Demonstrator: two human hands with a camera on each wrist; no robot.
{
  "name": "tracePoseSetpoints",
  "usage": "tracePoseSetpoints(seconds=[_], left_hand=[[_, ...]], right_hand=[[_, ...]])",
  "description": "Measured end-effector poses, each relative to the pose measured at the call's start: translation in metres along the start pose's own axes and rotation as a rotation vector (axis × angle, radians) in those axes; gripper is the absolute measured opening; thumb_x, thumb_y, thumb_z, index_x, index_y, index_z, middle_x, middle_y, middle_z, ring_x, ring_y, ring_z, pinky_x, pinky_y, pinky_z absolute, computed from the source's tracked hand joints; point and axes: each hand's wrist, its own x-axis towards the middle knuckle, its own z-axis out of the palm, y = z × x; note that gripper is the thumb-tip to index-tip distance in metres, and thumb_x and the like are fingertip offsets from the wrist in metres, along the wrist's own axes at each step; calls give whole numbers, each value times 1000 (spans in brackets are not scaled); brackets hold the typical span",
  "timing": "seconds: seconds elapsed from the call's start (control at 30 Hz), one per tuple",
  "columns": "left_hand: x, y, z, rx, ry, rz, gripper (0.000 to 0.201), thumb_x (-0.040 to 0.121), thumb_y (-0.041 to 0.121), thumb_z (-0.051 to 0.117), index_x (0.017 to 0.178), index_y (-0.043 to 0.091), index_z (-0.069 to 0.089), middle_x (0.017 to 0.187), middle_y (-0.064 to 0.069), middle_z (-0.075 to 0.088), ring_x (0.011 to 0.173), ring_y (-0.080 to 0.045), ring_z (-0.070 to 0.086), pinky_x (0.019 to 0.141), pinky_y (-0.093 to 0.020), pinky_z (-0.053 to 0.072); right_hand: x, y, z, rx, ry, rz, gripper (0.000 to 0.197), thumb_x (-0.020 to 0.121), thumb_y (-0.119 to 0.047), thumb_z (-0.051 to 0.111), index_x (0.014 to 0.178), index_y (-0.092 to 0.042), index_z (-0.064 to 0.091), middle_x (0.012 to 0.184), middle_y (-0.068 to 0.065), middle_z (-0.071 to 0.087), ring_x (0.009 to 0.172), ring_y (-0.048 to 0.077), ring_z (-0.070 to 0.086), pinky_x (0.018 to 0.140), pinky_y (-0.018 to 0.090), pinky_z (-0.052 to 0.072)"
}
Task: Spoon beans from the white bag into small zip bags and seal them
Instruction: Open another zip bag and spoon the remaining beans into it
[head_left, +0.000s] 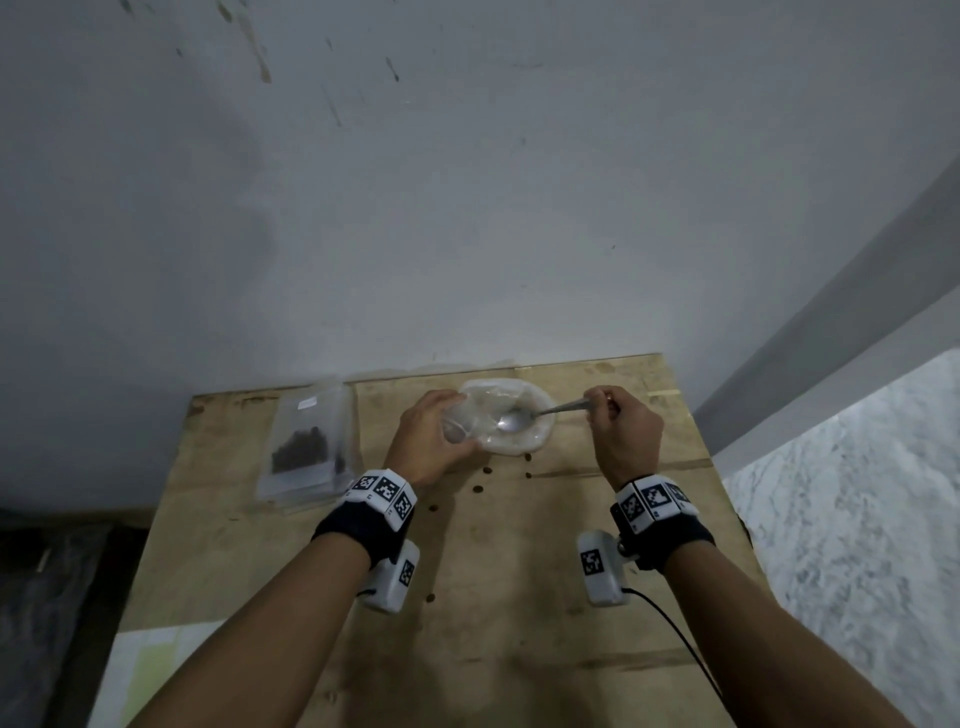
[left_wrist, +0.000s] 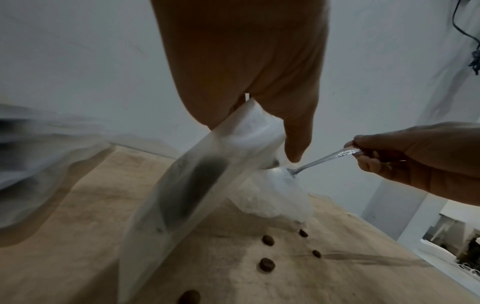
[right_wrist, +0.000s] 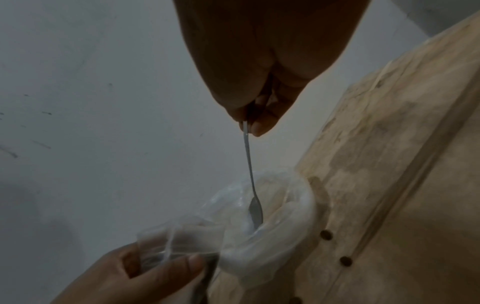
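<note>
The white bag (head_left: 524, 439) sits rolled open at the table's far edge, also seen as the white bag (right_wrist: 283, 242) from the right wrist. My left hand (head_left: 431, 436) grips a small clear zip bag (head_left: 462, 421) at the white bag's left rim; the zip bag (left_wrist: 192, 181) hangs from my fingers with dark beans inside. My right hand (head_left: 623, 426) pinches the handle of a metal spoon (head_left: 524, 415). The spoon (right_wrist: 253, 197) has its bowl down inside the white bag; the spoon (left_wrist: 322, 160) shows no beans on it.
A filled zip bag (head_left: 309, 441) with dark beans lies on a stack at the left of the wooden table (head_left: 519, 597). Several loose beans (head_left: 487, 471) lie scattered in front of the white bag. A wall stands right behind the table.
</note>
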Motion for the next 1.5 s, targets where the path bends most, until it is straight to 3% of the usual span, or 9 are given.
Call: tracePoseSetpoints(seconds=[0.23,0.43,0.53,0.63,0.83,0.97,1.2,1.37,1.5], left_hand=[[3,5,-1,3,14,-40,65,73,24,87,130,11,61,134,-1,57,119,-13,53,105,-25,40],[0,7,-10,-24,-22,31,64,73,22,86,132,17,62,136,5,57,122,-8,52,110,-27,40],[-4,5,-19,-13,-34,71,64,74,22,86,133,19,62,137,7,56,123,-5,51,109,-22,37],[-10,0,-26,-3,-24,71,65,74,22,86,134,19,61,137,9,54,123,-3,49,108,-20,35],[-19,-6,-35,21,-22,58,68,76,24,84,138,20,56,144,7,49,129,-5,44,111,-21,31],[-24,-12,-35,22,-31,42,68,76,23,84,138,18,56,141,10,47,125,-1,42,99,-2,26],[-21,-12,-30,4,-62,86,69,73,25,87,136,17,58,134,12,49,124,-5,46,112,-24,35],[-14,-13,-30,2,-83,81,70,74,27,86,138,19,56,139,7,50,129,-10,46,115,-34,35],[-11,-22,-36,13,-67,18,73,74,28,86,139,18,54,143,5,48,129,-11,44,115,-36,35]], right_hand=[[5,4,-15,85,170,-34,21,96,-15,54,88,-12,73,71,3,69,59,9,56,55,6,37],[-5,-7,15,123,57,-297,12,92,-13,66,94,-9,77,81,2,73,69,12,64,64,20,50],[-14,-9,26,37,48,-423,10,90,-11,70,94,-5,77,86,7,74,72,14,66,70,16,50],[-19,-12,30,-7,80,-428,10,90,-10,70,94,-4,77,88,9,73,73,17,67,73,9,43],[-22,-22,32,-17,114,-376,13,93,-12,67,96,-5,77,81,7,71,66,9,58,64,15,43],[-23,-24,37,79,66,-208,17,96,-18,63,95,-11,78,69,4,70,60,14,58,57,28,47],[-40,-21,55,141,-131,158,21,95,-26,61,85,-22,79,60,-3,68,57,12,63,51,20,45],[-40,-9,66,341,-312,596,23,91,-21,66,70,-16,75,55,-6,68,64,14,66,65,27,53],[-32,-6,56,365,-247,641,29,90,-21,64,64,-12,74,54,-5,68,56,9,63,61,23,51]])
